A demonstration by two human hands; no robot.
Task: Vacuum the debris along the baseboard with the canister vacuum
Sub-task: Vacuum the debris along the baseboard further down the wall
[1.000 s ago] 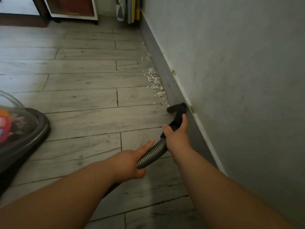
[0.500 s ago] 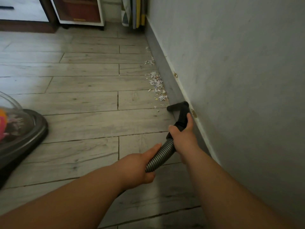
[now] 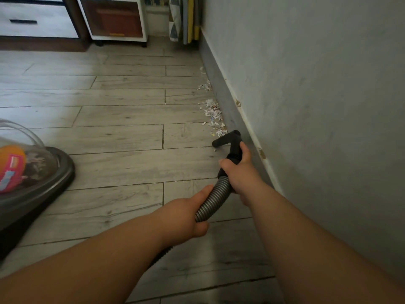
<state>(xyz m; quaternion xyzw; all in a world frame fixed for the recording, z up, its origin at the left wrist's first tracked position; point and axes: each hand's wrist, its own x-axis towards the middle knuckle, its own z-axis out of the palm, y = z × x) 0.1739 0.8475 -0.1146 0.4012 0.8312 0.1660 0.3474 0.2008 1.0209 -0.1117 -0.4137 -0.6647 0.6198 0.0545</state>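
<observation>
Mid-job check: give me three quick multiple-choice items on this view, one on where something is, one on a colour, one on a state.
1. The paper debris lies:
A. out in mid-room
B. along the baseboard, just beyond the nozzle
C. behind the person

2. The ribbed hose is:
A. silver-grey
B. red
C. yellow

3. The right hand:
A. hangs idle
B. lies flat and open
C. grips the black tube behind the nozzle

Answers: 1 B, the scraps hug the baseboard ahead of the nozzle; 2 A, its ribs show metallic grey; 3 C, the hand is wrapped round the tube.
</observation>
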